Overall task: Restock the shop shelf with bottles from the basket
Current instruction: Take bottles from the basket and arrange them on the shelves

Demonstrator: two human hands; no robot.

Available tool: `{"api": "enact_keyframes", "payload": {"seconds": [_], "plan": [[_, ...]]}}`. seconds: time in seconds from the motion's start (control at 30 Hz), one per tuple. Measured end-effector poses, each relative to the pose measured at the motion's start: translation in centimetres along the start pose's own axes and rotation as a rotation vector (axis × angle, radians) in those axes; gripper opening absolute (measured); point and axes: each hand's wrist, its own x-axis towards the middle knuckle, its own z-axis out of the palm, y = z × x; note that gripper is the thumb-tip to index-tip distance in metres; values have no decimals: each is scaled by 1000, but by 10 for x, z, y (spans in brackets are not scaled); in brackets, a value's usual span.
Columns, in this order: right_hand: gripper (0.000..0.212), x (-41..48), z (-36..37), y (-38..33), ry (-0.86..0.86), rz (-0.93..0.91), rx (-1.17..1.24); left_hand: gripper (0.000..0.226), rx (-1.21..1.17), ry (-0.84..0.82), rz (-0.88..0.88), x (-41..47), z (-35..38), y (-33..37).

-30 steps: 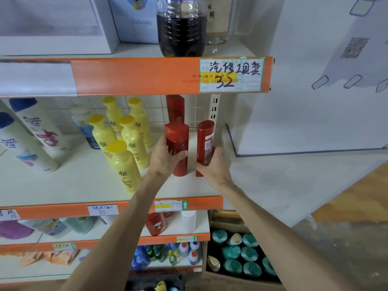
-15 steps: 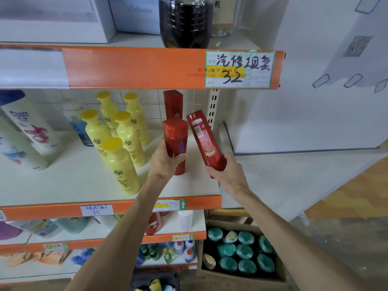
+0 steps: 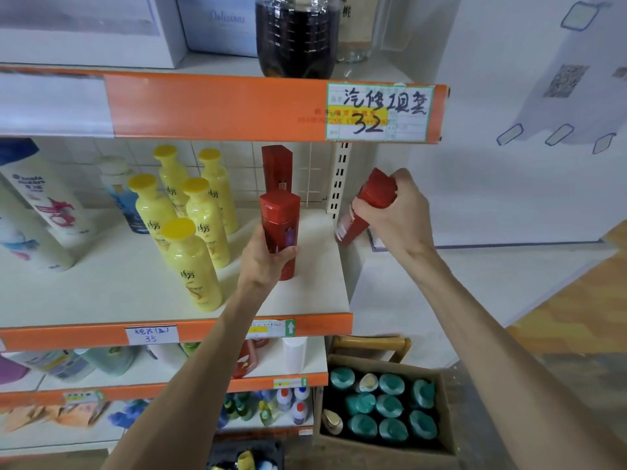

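Left hand [image 3: 268, 256], centre frame: fingers and thumb wrapped round the lower body of a red bottle [image 3: 280, 215]. The bottle is upright, with its base on the middle shelf [image 3: 305, 293] near the right end. A second red bottle [image 3: 276, 167] stands directly behind it, against the tiled back wall.

Right hand [image 3: 397, 212], right of centre: closed in a fist round the top end of a third red bottle [image 3: 354, 222]. This one is tilted, bottom end pointing down-left, just off the shelf's right end and beside the slotted upright [image 3: 341, 178]. Can't tell if it touches the shelf edge.

Yellow bottles [image 3: 190, 259] are clustered left of the held bottle, close but apart. White shampoo bottles [image 3: 40, 198] sit at far left.

The shelf above carries a handwritten price tag [image 3: 376, 111] reading 32, with a dark-liquid bottle [image 3: 295, 39] on top.

Lower right: a cardboard box [image 3: 444, 418] of teal-capped bottles on the floor.
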Motion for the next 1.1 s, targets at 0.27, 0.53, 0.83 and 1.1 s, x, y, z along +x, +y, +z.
{"api": "enact_keyframes", "payload": {"seconds": [0.27, 0.53, 0.83, 1.1], "plan": [[27, 12, 52, 8, -53, 61, 73, 51, 18, 22, 14, 0, 1, 1], [28, 24, 91, 4, -119, 63, 145, 49, -23, 33, 43, 5, 2, -7], [26, 11, 99, 30, -511, 115, 147, 49, -14, -4, 62, 11, -1, -6], [53, 18, 95, 46, -642, 119, 218, 48, -34, -24, 50, 11, -2, -8]]}}
